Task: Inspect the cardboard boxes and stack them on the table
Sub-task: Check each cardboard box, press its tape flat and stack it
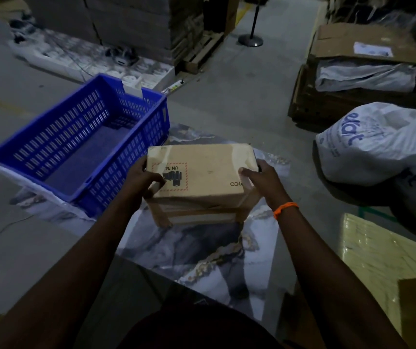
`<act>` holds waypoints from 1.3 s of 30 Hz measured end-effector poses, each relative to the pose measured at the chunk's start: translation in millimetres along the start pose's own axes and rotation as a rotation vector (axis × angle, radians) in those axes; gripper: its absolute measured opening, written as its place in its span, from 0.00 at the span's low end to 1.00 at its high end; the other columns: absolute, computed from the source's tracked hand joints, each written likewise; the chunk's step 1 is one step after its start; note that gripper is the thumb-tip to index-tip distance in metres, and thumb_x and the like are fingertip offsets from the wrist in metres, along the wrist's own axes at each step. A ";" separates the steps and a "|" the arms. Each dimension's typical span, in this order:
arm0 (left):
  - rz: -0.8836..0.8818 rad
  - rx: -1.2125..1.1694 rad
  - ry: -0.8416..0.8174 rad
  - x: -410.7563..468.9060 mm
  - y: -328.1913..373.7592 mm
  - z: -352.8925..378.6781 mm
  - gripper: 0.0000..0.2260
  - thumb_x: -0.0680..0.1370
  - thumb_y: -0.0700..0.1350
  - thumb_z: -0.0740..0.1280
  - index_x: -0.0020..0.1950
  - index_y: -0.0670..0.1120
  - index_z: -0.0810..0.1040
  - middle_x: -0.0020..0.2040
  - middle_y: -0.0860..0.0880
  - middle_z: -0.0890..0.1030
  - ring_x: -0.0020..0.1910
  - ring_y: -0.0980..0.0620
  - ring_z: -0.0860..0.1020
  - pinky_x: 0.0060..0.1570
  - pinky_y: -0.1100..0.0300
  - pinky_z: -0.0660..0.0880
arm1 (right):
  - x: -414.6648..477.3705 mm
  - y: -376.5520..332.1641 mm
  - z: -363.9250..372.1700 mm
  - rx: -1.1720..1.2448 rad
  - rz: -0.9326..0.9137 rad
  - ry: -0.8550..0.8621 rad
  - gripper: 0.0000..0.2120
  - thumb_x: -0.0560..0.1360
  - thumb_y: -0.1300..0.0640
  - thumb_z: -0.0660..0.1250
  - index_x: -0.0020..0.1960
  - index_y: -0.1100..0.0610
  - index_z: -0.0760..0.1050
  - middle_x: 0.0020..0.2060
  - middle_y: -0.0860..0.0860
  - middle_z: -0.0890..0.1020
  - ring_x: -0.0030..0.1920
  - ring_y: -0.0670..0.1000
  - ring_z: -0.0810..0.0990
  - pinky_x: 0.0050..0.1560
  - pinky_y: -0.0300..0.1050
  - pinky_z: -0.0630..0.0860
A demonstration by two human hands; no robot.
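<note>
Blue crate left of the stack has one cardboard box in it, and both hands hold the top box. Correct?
One thing is off: the blue crate holds no box; the head view shows only its bare bottom. The rest stands: it sits left of the stack, and the left hand and right hand hold the top box.

PLACE: looking like a warehouse or parcel depot | upper centre: cartons (131,21) sitting stacked on a wooden pallet (201,54) | right: printed white courier sacks (378,147) lying below flattened cardboard (368,39) | left: blue slotted crate (58,129) resting at the table (201,248) edge | middle: bare concrete floor (239,96) running between the stacks, yellow line (0,103) showing at left
</note>
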State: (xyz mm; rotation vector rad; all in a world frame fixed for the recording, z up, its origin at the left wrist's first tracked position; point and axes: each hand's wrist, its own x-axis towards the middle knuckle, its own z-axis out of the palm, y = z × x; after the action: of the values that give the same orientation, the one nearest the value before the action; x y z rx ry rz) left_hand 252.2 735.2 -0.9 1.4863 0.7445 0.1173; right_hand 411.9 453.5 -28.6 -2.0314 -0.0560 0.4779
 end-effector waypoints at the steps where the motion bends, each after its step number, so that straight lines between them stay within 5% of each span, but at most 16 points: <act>1: 0.014 -0.012 -0.002 0.0 0.7 2.7 0.29 0.74 0.30 0.68 0.71 0.52 0.70 0.62 0.49 0.77 0.64 0.46 0.76 0.49 0.50 0.80 | 0.7 2.9 1.4 0.045 -0.013 0.008 0.33 0.66 0.44 0.78 0.67 0.55 0.77 0.61 0.54 0.84 0.59 0.55 0.83 0.60 0.57 0.81; 5: 0.182 -0.066 0.005 -6.1 -3.4 8.2 0.37 0.71 0.27 0.69 0.75 0.53 0.66 0.66 0.50 0.75 0.64 0.52 0.77 0.52 0.48 0.82 | -12.4 4.2 -10.6 0.075 -0.104 0.083 0.30 0.66 0.53 0.76 0.66 0.52 0.74 0.57 0.52 0.83 0.57 0.53 0.82 0.55 0.52 0.81; 10: 0.202 -0.181 0.001 -12.8 -39.7 11.7 0.28 0.75 0.27 0.66 0.72 0.47 0.69 0.71 0.49 0.74 0.71 0.49 0.73 0.62 0.46 0.78 | -43.7 43.3 -18.4 0.201 -0.171 0.110 0.25 0.74 0.71 0.72 0.66 0.54 0.71 0.60 0.49 0.80 0.59 0.46 0.80 0.47 0.35 0.79; 16: 0.065 -0.226 0.070 -55.3 -99.6 16.1 0.17 0.80 0.51 0.69 0.65 0.45 0.74 0.62 0.51 0.80 0.62 0.52 0.80 0.56 0.55 0.78 | -89.6 104.8 -10.8 0.362 0.029 0.125 0.08 0.82 0.62 0.64 0.54 0.50 0.77 0.53 0.50 0.83 0.55 0.50 0.83 0.52 0.45 0.81; 19: -0.037 -0.176 0.141 -74.1 -122.0 15.5 0.13 0.81 0.53 0.67 0.58 0.45 0.74 0.57 0.47 0.79 0.60 0.47 0.79 0.60 0.49 0.77 | -112.4 123.0 -8.6 0.302 0.094 0.141 0.09 0.84 0.67 0.58 0.54 0.59 0.76 0.50 0.49 0.80 0.51 0.46 0.81 0.44 0.35 0.80; 24: -0.056 0.130 0.132 -92.2 -144.1 14.2 0.19 0.77 0.60 0.69 0.57 0.46 0.75 0.51 0.48 0.80 0.51 0.49 0.79 0.49 0.51 0.78 | -120.7 149.0 -13.6 0.156 0.138 0.151 0.12 0.82 0.48 0.63 0.47 0.56 0.75 0.42 0.50 0.82 0.46 0.52 0.81 0.47 0.48 0.76; 29: 0.026 0.188 0.135 -68.0 -126.7 19.4 0.22 0.76 0.52 0.76 0.66 0.48 0.73 0.60 0.50 0.80 0.57 0.54 0.80 0.53 0.55 0.79 | -90.3 127.9 -19.9 -0.026 0.221 0.091 0.28 0.71 0.33 0.75 0.57 0.54 0.76 0.51 0.49 0.83 0.50 0.50 0.82 0.51 0.47 0.78; 32: 0.060 0.201 0.065 -40.3 -98.4 25.9 0.28 0.77 0.42 0.75 0.75 0.46 0.70 0.64 0.50 0.78 0.55 0.59 0.78 0.48 0.66 0.75 | -61.4 109.6 -17.9 -0.055 0.147 0.035 0.36 0.72 0.37 0.77 0.71 0.54 0.71 0.60 0.50 0.79 0.58 0.52 0.80 0.56 0.47 0.77; 36: 0.018 0.097 0.037 -22.5 -72.7 40.3 0.26 0.78 0.34 0.70 0.75 0.44 0.71 0.60 0.49 0.79 0.48 0.58 0.78 0.37 0.69 0.78 | -33.6 88.4 -6.1 0.145 0.058 -0.052 0.25 0.77 0.52 0.76 0.71 0.57 0.76 0.58 0.51 0.85 0.57 0.52 0.85 0.52 0.44 0.79; 39: 0.009 -0.026 0.028 -17.4 -67.2 42.2 0.22 0.79 0.39 0.70 0.73 0.49 0.74 0.60 0.50 0.83 0.55 0.50 0.82 0.40 0.65 0.81 | -31.4 78.3 -0.6 0.196 -0.007 -0.001 0.20 0.79 0.54 0.74 0.69 0.55 0.78 0.56 0.47 0.86 0.57 0.48 0.85 0.57 0.45 0.79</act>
State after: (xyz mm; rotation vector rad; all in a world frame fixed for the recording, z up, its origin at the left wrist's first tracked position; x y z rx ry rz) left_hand 235.8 682.1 -60.1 1.4659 0.7560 0.1539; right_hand 370.6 406.9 -85.6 -1.8380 -0.0160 0.4623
